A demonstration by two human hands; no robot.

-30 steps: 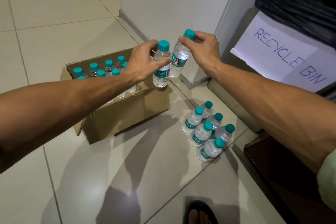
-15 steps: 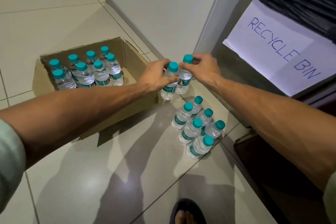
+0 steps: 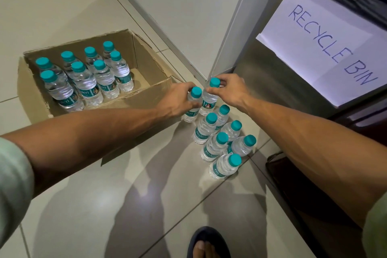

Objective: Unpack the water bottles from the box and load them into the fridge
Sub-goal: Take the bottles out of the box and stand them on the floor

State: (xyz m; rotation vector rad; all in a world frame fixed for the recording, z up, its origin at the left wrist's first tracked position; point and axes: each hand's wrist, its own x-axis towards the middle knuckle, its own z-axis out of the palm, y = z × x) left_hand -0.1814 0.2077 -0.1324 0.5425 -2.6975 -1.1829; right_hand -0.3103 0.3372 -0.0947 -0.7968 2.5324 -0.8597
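left hand [image 3: 178, 100] grips one bottle [image 3: 191, 107] by the shoulder | right hand [image 3: 228, 90] pinches second bottle [image 3: 209, 98] under its cap | both at the floor [image 3: 125, 205] cluster's far end, beside the box [image 3: 146, 92] corner; whether set down: cannot tell | handling: small, light, thin plastic dents, likely slick; hold neck or shoulder, keep upright

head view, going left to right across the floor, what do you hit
cardboard box with bottles still in it → left hand gripping a bottle → right hand pinching the neck of a second bottle → recycle bin sign
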